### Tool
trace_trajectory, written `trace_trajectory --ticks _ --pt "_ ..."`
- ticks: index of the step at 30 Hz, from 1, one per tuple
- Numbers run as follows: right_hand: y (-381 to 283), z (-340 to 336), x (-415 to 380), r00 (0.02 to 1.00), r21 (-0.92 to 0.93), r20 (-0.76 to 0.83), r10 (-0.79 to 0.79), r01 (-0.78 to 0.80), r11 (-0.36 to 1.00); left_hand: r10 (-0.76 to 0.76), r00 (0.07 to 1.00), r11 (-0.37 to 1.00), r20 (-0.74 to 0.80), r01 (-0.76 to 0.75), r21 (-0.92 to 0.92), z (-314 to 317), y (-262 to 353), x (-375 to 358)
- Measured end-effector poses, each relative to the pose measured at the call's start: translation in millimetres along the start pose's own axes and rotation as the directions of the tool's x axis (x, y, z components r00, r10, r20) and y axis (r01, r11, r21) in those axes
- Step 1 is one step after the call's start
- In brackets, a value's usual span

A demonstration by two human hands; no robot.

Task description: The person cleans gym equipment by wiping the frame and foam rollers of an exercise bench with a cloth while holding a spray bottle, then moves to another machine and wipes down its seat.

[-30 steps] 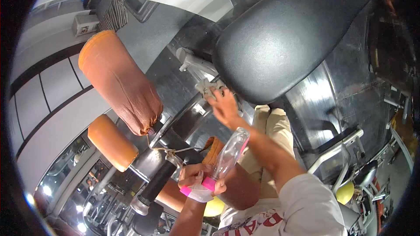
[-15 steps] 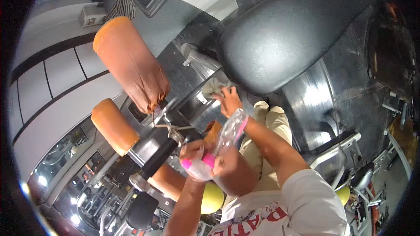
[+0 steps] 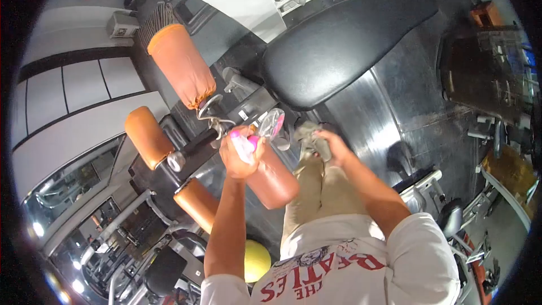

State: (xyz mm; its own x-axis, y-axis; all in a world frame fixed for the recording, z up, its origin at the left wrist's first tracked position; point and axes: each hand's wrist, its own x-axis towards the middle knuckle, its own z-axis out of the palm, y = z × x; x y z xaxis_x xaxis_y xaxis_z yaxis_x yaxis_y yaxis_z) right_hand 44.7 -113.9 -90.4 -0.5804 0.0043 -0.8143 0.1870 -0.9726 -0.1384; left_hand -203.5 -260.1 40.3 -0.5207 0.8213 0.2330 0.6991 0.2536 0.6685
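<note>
- Ahead, the black pad [image 3: 344, 48], the biggest thing near the hands, stretches out beyond both of them.
- The brown roller [image 3: 275, 183] slants just beside the left hand; whether they touch, I cannot tell.
- The left hand [image 3: 240, 155] is closed around the bottle [image 3: 273, 123], whose clear end juts out past the fingers, away from the body.
- The right hand [image 3: 337, 149], well apart from it, pinches the grey cloth [image 3: 311, 140], which bunches at the fingertips, on the side towards the bottle.

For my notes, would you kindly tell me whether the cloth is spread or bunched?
Bunched: the cloth shows crumpled folds in the right hand.
</note>
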Motion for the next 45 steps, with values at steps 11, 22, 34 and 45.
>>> trace_trajectory --ticks 11,22,34,45 --pt "-89.0 32.1 -192.9 0.936 -0.041 0.150 -0.319 0.328 0.944 -0.345 0.863 0.853 -0.369 0.125 -0.507 -88.9 132.5 -35.5" --pt "-1.4 85.4 -217.6 0.946 -0.032 0.105 -0.307 0.312 0.950 -0.742 0.630 0.334 -0.229 0.051 -0.941 -178.6 107.1 -135.4" --pt "172.1 190.8 -226.3 0.850 0.063 0.087 -0.520 0.516 0.854 -0.454 0.861 0.070 0.229 0.291 -0.954 -229.5 37.0 -170.8" --pt "262.5 198.6 -242.6 0.802 0.022 -0.114 -0.587 0.593 0.805 -0.255 0.840 0.274 0.478 0.537 -0.798 -262.9 43.9 -187.0"
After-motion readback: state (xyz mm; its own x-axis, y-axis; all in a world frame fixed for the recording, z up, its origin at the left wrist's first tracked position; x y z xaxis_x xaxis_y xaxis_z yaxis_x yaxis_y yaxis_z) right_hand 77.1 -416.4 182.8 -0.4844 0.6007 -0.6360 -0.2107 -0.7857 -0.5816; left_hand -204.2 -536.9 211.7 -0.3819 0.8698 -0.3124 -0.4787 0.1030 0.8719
